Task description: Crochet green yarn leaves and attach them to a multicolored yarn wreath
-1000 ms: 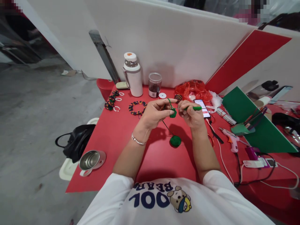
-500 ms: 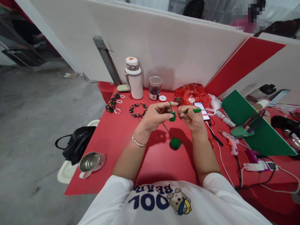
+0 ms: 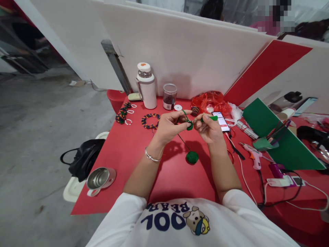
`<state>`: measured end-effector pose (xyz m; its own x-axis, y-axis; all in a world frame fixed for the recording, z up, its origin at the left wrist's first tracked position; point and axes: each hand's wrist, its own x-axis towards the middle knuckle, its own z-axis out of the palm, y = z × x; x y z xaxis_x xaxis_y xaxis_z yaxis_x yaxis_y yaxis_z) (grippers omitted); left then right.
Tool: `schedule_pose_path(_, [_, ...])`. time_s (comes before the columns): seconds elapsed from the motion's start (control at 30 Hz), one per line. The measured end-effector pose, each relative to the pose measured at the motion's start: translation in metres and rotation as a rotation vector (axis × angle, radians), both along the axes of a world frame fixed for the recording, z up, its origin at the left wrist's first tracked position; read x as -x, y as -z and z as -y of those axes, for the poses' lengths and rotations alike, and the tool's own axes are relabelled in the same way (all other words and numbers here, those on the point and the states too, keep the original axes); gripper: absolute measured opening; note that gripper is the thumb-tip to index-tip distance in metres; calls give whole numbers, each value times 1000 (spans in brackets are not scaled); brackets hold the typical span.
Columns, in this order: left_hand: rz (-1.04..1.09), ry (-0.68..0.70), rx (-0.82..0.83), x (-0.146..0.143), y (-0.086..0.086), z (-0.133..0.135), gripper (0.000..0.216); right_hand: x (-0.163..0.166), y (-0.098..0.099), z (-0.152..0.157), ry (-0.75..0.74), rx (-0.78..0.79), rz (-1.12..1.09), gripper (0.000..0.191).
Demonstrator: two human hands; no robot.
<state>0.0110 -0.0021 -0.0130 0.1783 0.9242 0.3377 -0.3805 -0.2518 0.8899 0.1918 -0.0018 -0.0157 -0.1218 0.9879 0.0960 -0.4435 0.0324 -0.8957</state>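
Note:
My left hand [image 3: 169, 126] pinches a small green crocheted piece [image 3: 190, 126] above the red table [image 3: 128, 161], with green yarn looped over its forefinger. My right hand [image 3: 209, 128] grips a green-handled crochet hook [image 3: 209, 118] whose metal tip points into that piece. A strand of yarn runs down from the piece to a small green yarn ball [image 3: 192, 157] lying on the table between my forearms. A silver bangle sits on my left wrist.
At the back stand a white flask [image 3: 146, 85] and a glass jar [image 3: 169, 96]. Beaded bracelets [image 3: 150, 121] lie left, a phone [image 3: 221, 120], glue gun [image 3: 251, 154], cables and green board [image 3: 280, 140] right. A steel cup [image 3: 100, 177] sits at the table's near-left corner, a black bag [image 3: 83, 159] beside it.
The hook's tip has closed in on the green piece and both hands have shifted slightly up and together. The yarn ball has stayed where it was.

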Motion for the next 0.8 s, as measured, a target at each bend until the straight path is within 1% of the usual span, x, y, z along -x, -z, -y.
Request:
schedule_pose_path(0.13, [-59, -113, -31, -3, -2, 2, 40, 1, 1, -1, -23, 76, -40, 30])
schedule_pose_path(0.23, [-84, -148, -46, -3, -4, 3, 40, 1, 1, -2, -33, 115, -67, 26])
schedule_pose_path(0.3, [-90, -131, -40, -2, -4, 3, 39, 0, -1, -2, -33, 133, -89, 25])
schedule_pose_path(0.43, [-61, -52, -11, 2, -4, 3, 39, -4, -5, -3, -38, 182, -104, 24])
schedule_pose_path(0.53, [-60, -30, 1, 4, -5, 3, 39, -6, -7, -2, -54, 197, -100, 22])
schedule_pose_path(0.67, [-58, -21, 16, 4, -5, 3, 40, -6, -7, -1, -55, 165, -57, 25])
schedule_pose_path(0.8, [-15, 35, 47, 4, -3, 1, 43, -5, -7, 1, -30, 97, 3, 32])
